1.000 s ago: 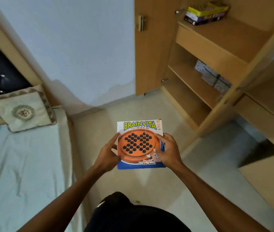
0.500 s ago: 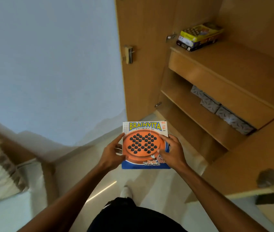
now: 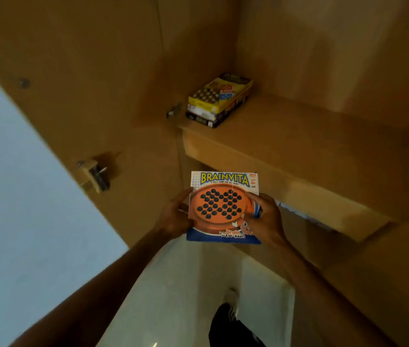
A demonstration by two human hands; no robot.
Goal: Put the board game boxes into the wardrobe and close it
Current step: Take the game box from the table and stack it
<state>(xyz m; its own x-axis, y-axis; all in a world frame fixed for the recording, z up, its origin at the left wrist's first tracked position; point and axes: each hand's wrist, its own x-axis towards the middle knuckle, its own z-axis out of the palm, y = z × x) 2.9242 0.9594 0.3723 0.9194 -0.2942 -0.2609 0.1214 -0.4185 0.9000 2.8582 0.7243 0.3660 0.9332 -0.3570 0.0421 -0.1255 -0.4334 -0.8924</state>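
I hold the Brainvita game box [image 3: 223, 209], orange board picture on a white and blue cover, flat in front of me with both hands. My left hand [image 3: 174, 216] grips its left edge, thumb on top. My right hand [image 3: 266, 219] grips its right edge. The box hangs just below the front edge of a wardrobe shelf [image 3: 298, 136]. On that shelf, at its left end, lies a stack of board game boxes [image 3: 219, 100], a yellow one on top of darker ones.
The open wardrobe door [image 3: 85, 96] stands at the left with a latch block [image 3: 93, 174] on its inner face. A hinge [image 3: 174, 110] sits beside the stack. A light wall [image 3: 23, 221] is at the left; pale floor and my shoe [image 3: 228, 306] are below.
My view has swung up and closer to the wardrobe; the bed and pillow have left the frame. The Brainvita box, still in both hands, has come nearer to the shelf with the stack.
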